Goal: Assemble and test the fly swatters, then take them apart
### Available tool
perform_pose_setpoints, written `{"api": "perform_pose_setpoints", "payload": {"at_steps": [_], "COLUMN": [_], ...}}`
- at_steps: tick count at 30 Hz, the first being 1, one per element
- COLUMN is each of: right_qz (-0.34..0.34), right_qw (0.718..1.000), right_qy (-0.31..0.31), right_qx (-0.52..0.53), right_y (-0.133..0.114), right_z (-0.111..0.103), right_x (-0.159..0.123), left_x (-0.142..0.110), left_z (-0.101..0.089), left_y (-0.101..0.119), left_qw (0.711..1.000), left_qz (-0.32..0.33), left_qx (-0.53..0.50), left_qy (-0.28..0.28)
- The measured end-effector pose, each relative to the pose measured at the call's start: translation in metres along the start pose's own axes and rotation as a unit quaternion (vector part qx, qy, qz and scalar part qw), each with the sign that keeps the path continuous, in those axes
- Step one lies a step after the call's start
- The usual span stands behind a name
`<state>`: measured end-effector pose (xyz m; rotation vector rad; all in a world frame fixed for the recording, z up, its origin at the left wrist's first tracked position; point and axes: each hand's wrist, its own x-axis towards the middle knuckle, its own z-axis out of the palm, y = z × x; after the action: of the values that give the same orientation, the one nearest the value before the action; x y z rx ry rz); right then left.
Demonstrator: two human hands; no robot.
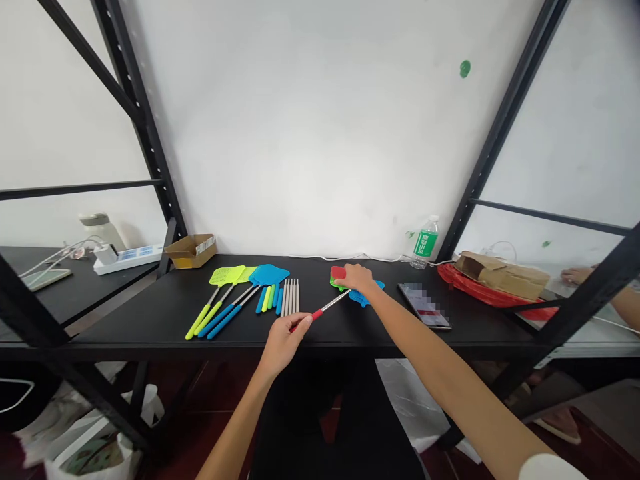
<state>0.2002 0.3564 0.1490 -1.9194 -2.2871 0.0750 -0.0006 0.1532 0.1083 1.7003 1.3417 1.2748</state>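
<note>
We're gripping red handle (317,314) w/ L fingers (293,319), red head (337,271) w/ R fingers (350,277). We're prob risking bent shaft (336,301) if pulling off-axis.

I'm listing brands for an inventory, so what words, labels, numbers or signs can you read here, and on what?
No text can be read with certainty.
Bottle: white characters on a green label, too small and blurred to read.
Small cardboard box: a pale sticker, too small to read.
Phone: screen partly pixelated, nothing legible.
Fly swatters: no lettering can be made out.
</note>
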Motion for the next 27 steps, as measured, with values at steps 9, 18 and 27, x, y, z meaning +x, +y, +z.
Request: {"api": "perform_pose_setpoints", "payload": {"at_steps": [9, 18, 27], "right_qz": [-0.019, 0.05, 0.035], "right_qw": [0.997, 0.89, 0.59], "right_qy": [0.069, 0.235, 0.107], "right_qx": [-0.008, 0.388, 0.8], "right_y": [-0.001, 0.032, 0.047], "right_z": [-0.005, -0.007, 0.038], "right_x": [-0.014, -0.051, -0.114], "left_x": [0.0, 0.0, -0.001], "left_z": [0.0, 0.001, -0.001], "left_y": [0.0, 0.001, 0.0], "left_qw": [1.0, 1.0, 1.0], "left_qz": [-0.005, -0.008, -0.009], "left_qx": [0.002, -0.019, -0.024], "left_qy": [0.003, 0.005, 0.006]}}
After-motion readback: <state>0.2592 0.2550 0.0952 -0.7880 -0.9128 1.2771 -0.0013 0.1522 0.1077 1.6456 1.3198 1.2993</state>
